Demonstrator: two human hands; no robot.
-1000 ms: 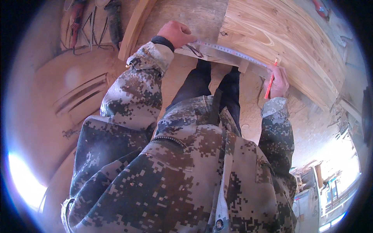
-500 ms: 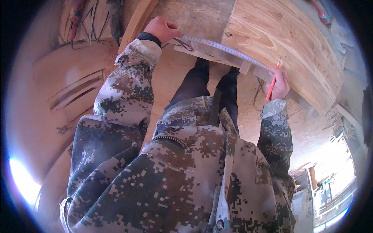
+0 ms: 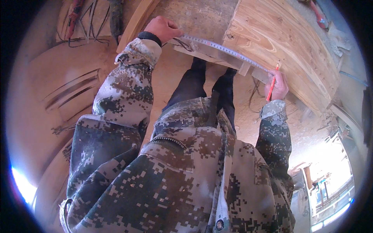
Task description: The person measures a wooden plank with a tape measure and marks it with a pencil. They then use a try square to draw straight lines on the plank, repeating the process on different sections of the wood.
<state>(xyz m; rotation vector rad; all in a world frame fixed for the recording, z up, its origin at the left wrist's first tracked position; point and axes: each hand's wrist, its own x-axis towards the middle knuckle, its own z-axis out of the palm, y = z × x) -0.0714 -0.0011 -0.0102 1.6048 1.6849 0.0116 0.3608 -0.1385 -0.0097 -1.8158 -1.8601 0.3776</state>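
A white tape measure (image 3: 221, 47) is stretched along the near edge of the workbench, its blade running between my two hands. My left hand (image 3: 161, 29), with a dark band at the wrist, is closed on the blade's left end. At the other end my right hand (image 3: 280, 87) is closed, with a red pencil (image 3: 271, 86) held upright against the fingers and the blade meeting them. The pencil's tip points away from me, over a broad wooden panel (image 3: 279, 39) with wavy grain. What else my right palm may hold is hidden.
Left of my left hand a long wooden strip (image 3: 139, 23) lies at an angle. Corded tools (image 3: 73, 19) rest at the far left. A red-handled tool (image 3: 319, 16) is at the far right. Below the bench is a dusty floor (image 3: 175, 73).
The view has shifted slightly. Both hands keep their grip, and the tape measure stays stretched between them with hardly any movement.
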